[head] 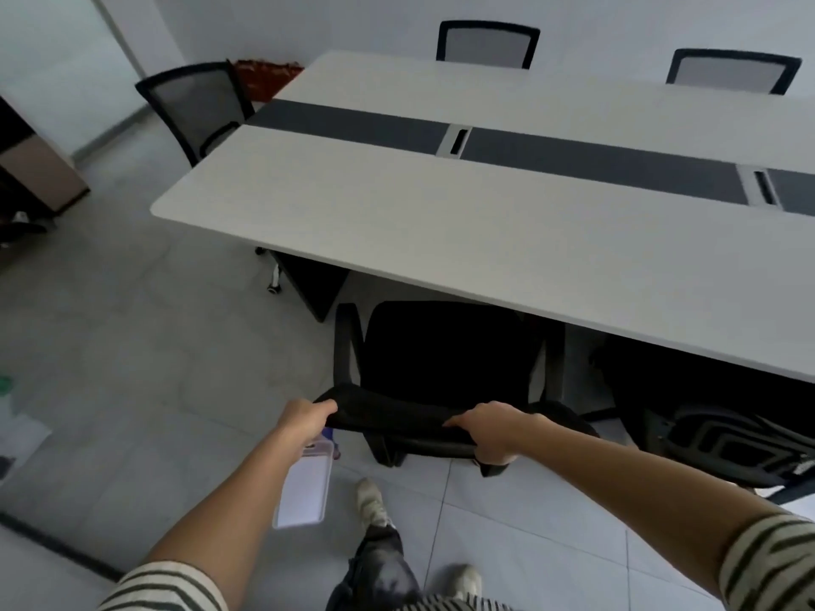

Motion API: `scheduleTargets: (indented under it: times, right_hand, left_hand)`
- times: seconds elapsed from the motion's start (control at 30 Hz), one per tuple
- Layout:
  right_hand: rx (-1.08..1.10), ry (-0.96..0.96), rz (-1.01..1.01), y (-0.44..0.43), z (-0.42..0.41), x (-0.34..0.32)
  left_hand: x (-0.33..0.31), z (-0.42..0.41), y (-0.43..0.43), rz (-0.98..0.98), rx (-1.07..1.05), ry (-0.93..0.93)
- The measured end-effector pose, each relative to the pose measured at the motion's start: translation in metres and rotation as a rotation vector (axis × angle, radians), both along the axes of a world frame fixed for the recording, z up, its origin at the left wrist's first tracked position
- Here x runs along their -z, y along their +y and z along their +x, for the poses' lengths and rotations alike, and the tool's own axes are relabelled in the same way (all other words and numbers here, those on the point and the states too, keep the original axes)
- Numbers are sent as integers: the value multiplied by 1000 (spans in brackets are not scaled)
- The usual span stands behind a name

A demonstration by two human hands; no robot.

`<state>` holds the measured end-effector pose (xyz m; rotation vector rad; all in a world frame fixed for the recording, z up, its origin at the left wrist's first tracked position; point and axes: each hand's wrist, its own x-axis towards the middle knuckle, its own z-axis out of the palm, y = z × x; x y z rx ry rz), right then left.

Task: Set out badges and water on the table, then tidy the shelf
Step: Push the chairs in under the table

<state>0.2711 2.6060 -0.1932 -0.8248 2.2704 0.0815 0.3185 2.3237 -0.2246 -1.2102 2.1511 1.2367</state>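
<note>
Both my hands hold the top of a black office chair's backrest [397,416], which is tucked under the near edge of the long white table [441,222]. My left hand [308,418] grips the left end of the backrest, and clear plastic badge holders [304,487] hang down below it. My right hand [489,429] curls over the right end of the same backrest. No water bottles show in view.
A dark strip with cable slots [458,141] runs along the table's middle. Mesh chairs stand at the left end [198,108] and the far side [487,44]. Another black chair [727,438] sits to the right. A cabinet [31,169] stands at the far left on the tiled floor.
</note>
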Motion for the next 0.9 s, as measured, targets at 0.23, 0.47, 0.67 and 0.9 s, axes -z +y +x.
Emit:
scheduleTargets:
  times: [0.23,0.47,0.67,0.9]
  right_hand:
    - [18,90,-41,26,32,10]
    - [161,332,-201,26,43,27]
    - [136,377,-257,1,23,28]
    - [182,415,-295,-55,-26,32]
  left_hand:
    - [0,23,20,3,32,-5]
    - [-1,20,20,-32,-4,41]
    - [-3,2,0,-48,-53,83]
    - [-2,-52,-46,-77,-95,131]
